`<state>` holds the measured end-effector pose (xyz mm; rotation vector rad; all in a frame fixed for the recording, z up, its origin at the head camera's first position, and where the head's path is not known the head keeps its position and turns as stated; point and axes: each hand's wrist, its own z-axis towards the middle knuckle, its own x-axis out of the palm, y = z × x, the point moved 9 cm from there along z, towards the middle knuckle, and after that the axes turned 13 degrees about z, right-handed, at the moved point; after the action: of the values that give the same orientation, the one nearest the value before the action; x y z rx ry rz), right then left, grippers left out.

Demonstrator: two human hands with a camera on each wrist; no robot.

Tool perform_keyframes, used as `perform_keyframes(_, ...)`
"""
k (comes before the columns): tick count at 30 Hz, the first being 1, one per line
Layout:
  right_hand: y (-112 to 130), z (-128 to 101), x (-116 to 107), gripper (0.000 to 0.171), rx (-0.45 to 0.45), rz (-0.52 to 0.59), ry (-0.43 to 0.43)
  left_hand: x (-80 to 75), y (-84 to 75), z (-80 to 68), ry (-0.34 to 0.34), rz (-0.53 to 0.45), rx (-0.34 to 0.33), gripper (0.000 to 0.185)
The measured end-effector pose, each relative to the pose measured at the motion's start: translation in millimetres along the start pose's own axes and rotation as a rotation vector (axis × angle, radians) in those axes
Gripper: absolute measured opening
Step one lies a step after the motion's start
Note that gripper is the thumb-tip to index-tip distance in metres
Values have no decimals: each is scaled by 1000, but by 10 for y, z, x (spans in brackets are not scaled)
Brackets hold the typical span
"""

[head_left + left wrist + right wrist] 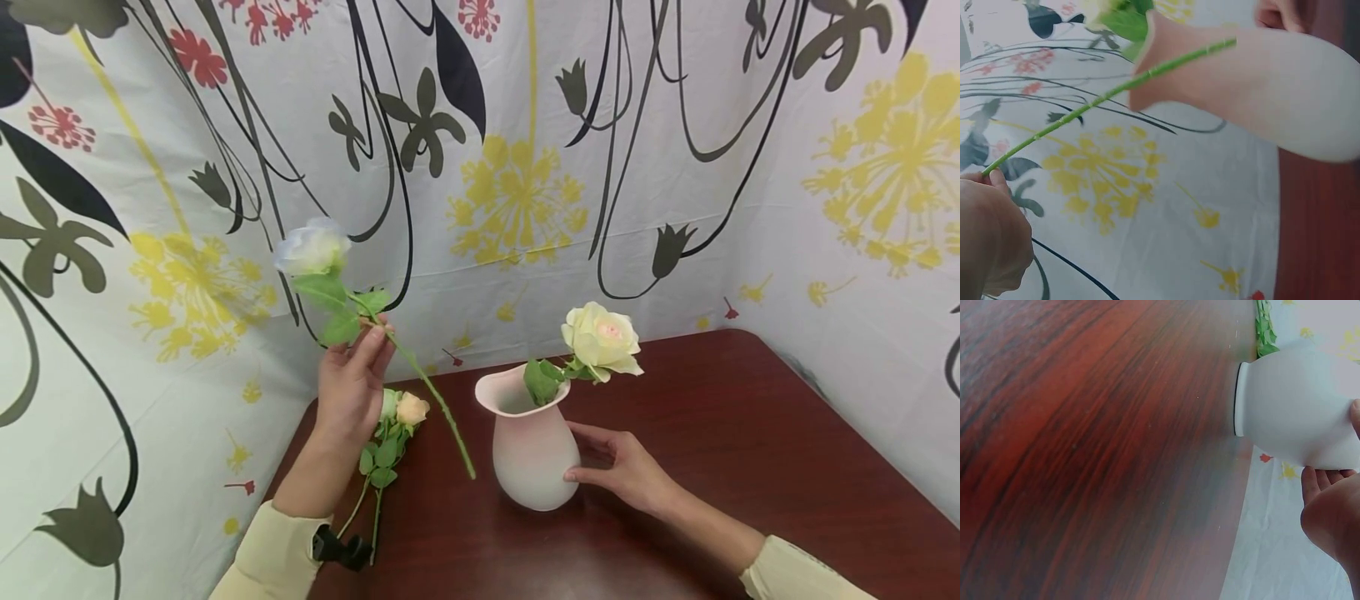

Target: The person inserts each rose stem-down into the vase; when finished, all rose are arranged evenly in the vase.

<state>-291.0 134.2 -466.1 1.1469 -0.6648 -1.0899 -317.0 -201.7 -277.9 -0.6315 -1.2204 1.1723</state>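
Observation:
My left hand (351, 396) pinches the green stem of a pale bluish-white rose (313, 248), held up left of the vase. The bloom points up and left; the bare stem end slants down toward the vase (531, 458), outside its mouth. In the left wrist view the stem (1110, 94) crosses in front of the vase neck. This pink-to-white vase stands upright on the table. Around its right side my right hand (630, 471) holds it, thumb in front and fingers behind. A cream rose (602, 340) leans out of the mouth to the right, its lower stem hidden inside.
Beside my left forearm, a peach rose (412, 408) and a pale green rose (390, 403) lie on the dark red wooden table (697, 400). A flower-printed cloth (465, 217) hangs behind the table and along its sides. A black wrist device (341, 547) sits at my left cuff.

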Motion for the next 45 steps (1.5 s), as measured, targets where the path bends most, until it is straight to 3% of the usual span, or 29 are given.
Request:
perform_keyframes(11,2,3,2,70,-10,9,14,101,-332,41,-43,-307,-1,10)
perform_keyframes(16,-11,1,2,70,8,16,8,122,-393,41,-57,-346,28,13)
perform_keyframes(19,-6,0,4,70,2,11,11,166,-398,29,-35,-271,82,15)
perform_keyframes(23,-13,-1,8,70,-1,11,17,270,-399,-30,31,-97,188,19)
perform_keyframes(31,-27,-1,-1,71,6,0,8,619,-386,-199,198,153,355,24)
perform_keyframes(39,-37,-1,-2,72,13,-1,6,881,-272,-357,380,364,420,27)
perform_keyframes(45,-19,-3,7,70,-8,3,14,979,-219,-428,439,470,484,7)
